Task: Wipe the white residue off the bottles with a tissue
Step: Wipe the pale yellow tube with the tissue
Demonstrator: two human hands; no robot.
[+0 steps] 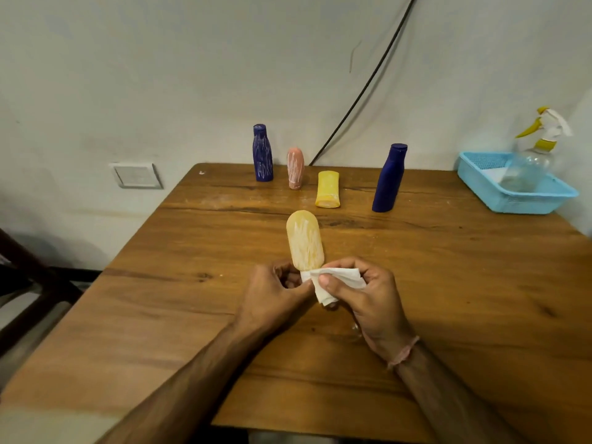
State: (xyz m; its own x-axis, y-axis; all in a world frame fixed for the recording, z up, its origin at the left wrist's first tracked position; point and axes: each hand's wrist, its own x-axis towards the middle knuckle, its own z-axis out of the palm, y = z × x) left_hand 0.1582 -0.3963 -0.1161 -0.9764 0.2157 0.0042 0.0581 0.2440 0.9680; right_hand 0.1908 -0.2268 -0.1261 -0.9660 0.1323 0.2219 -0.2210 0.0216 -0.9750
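Observation:
A pale orange bottle [305, 241] streaked with white residue points away from me above the table. My left hand [275, 291] grips its near end, fingers curled round it. My right hand [362, 296] pinches a folded white tissue [336, 280] against the bottle's lower end. At the back stand a dark blue bottle [262, 153] with white streaks, a pink bottle [295, 168] with streaks, a yellow bottle [327, 189] lying flat with residue, and a clean-looking dark blue bottle [389, 178].
A wooden table [448, 283] stands against a white wall. A light blue basket [512, 193] at the back right holds a clear spray bottle [531, 161] with a yellow-and-white trigger. A black cable [368, 81] runs up the wall. A dark chair [28, 283] is at the left.

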